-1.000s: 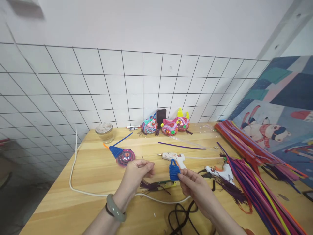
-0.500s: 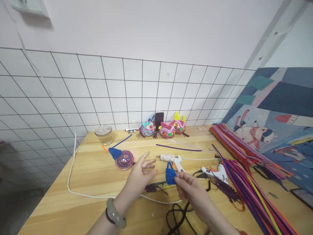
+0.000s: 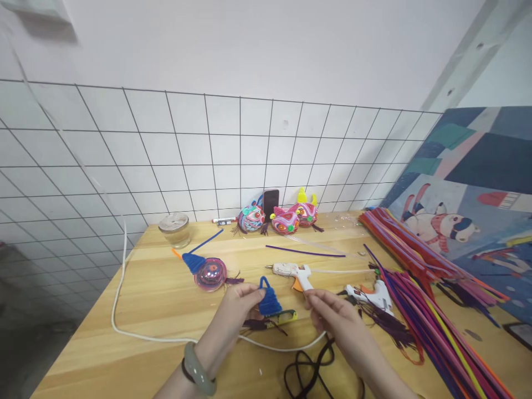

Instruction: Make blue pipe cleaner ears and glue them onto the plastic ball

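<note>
A white tiled wall [image 3: 224, 149] backs the whole place, and the pale wooden table [image 3: 95, 321] is pushed up close to it, which likely keeps the things along its rear edge from slipping off. On the right, a panel with a skiing bear [image 3: 440, 183] stands behind long bundles of fuzzy pipe cleaners [image 3: 449, 338], laid lengthwise, perhaps so single stems pull free. The right hand [image 3: 341, 332] hovers by the handle of the nearer hot glue gun [image 3: 286, 269], fingertips drawn close; whether anything sits between them I cannot tell. The left hand [image 3: 233, 313], apart from it, pinches the task piece. The glue gun lies on its side, nozzle pointing left, probably within easy reach. Three striped fish-like ornaments [image 3: 286, 221] sit at the back beside an upright phone [image 3: 271, 205], seemingly out of the working space. A clear-domed round piece [image 3: 210, 274] touches a blue triangle [image 3: 193, 262]. Smallest, the looped blue pipe-cleaner piece [image 3: 270, 302] is gripped by its left edge, apparently to leave its ribbed face uncovered.
</note>
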Demonstrator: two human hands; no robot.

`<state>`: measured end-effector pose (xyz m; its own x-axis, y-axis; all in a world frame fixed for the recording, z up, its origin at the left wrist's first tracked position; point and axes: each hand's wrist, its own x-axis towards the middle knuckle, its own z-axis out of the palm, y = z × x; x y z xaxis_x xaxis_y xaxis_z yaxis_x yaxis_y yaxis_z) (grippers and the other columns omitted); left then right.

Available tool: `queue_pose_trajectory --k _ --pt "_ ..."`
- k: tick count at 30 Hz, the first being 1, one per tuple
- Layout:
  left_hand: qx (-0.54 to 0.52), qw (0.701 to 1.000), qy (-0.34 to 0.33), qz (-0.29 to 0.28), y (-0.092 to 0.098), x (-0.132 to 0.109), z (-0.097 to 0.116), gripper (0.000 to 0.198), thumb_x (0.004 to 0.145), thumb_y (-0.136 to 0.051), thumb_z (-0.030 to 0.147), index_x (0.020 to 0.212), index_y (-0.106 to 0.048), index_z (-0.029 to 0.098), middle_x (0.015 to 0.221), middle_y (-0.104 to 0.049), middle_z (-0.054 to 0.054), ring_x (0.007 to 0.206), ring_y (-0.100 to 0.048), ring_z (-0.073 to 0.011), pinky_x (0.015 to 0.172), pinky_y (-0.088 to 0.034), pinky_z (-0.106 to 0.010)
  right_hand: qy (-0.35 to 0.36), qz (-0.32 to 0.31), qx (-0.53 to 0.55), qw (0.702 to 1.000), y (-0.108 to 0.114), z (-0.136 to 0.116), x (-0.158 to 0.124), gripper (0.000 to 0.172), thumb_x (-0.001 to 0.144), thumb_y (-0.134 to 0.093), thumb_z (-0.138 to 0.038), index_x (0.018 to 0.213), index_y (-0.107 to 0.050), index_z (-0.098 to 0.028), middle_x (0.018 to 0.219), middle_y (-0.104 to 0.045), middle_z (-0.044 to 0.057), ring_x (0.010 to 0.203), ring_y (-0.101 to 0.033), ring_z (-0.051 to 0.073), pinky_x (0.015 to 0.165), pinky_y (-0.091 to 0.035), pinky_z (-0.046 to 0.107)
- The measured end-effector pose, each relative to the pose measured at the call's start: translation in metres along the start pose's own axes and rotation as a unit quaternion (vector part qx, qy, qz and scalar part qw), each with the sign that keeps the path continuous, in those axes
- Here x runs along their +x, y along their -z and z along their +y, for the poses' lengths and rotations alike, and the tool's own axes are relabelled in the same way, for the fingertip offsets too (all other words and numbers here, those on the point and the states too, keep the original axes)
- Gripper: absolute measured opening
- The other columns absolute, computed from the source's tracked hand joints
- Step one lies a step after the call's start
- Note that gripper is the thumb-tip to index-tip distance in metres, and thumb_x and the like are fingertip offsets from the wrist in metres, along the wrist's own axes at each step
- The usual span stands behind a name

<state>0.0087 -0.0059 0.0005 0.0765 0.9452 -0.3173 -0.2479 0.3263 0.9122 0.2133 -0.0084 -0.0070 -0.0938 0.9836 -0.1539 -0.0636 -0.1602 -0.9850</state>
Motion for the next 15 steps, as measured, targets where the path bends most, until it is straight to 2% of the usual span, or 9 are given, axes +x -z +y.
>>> queue_pose_trajectory --k 5,8,10,12,15 --pt "-0.007 1.000 0.009 0.010 0.004 0.003 0.001 0.023 0.061 -0.071 0.036 0.066 -0.067 0.014 0.061 -0.066 -0.002 0.050 -0.055 -0.0117 0.041 -0.045 -0.020 0.009 0.090 -0.020 0.996 0.052 -0.003 0.007 0.032 0.066 -0.070 -0.046 0.075 -0.063 -0.016 0.062 -0.056 0.000 0.047 -0.045 0.010 0.045 -0.035 0.023" --pt "-0.021 1.000 0.002 0.020 0.006 0.007 -0.001 0.027 0.057 -0.075 0.038 0.069 -0.068 0.015 0.067 -0.067 -0.003 0.054 -0.057 -0.0126 0.044 -0.050 -0.022 0.038 0.137 -0.097 0.985 0.077 -0.003 0.007 0.033 0.066 -0.068 -0.049 0.073 -0.063 -0.017 0.059 -0.055 0.000 0.048 -0.045 0.012 0.046 -0.036 0.025" --pt "-0.035 0.999 -0.004 0.034 0.008 0.011 -0.003 0.028 0.054 -0.077 0.038 0.066 -0.068 0.014 0.065 -0.067 -0.002 0.054 -0.058 -0.0123 0.050 -0.052 -0.024 0.073 0.153 -0.212 0.963 0.090 -0.001 0.008 0.033 0.070 -0.061 -0.051 0.069 -0.062 -0.018 0.056 -0.056 0.001 0.050 -0.048 0.015 0.049 -0.037 0.027" --pt "-0.041 0.998 -0.010 0.045 0.009 0.013 -0.003 0.028 0.051 -0.079 0.037 0.064 -0.068 0.015 0.066 -0.067 -0.002 0.058 -0.060 -0.0131 0.055 -0.054 -0.024 0.103 0.162 -0.321 0.927 0.100 0.004 0.009 0.032 0.072 -0.057 -0.051 0.067 -0.062 -0.020 0.060 -0.062 0.005 0.056 -0.053 0.020 0.055 -0.039 0.030" --pt "-0.039 0.997 -0.009 0.072 0.010 0.015 -0.002 0.029 0.049 -0.080 0.038 0.064 -0.069 0.015 0.067 -0.068 -0.002 0.058 -0.060 -0.0140 0.053 -0.054 -0.025 0.114 0.161 -0.404 0.893 0.105 0.010 0.013 0.027 0.071 -0.059 -0.048 0.065 -0.063 -0.022 0.063 -0.065 0.007 0.061 -0.056 0.024 0.060 -0.039 0.032"
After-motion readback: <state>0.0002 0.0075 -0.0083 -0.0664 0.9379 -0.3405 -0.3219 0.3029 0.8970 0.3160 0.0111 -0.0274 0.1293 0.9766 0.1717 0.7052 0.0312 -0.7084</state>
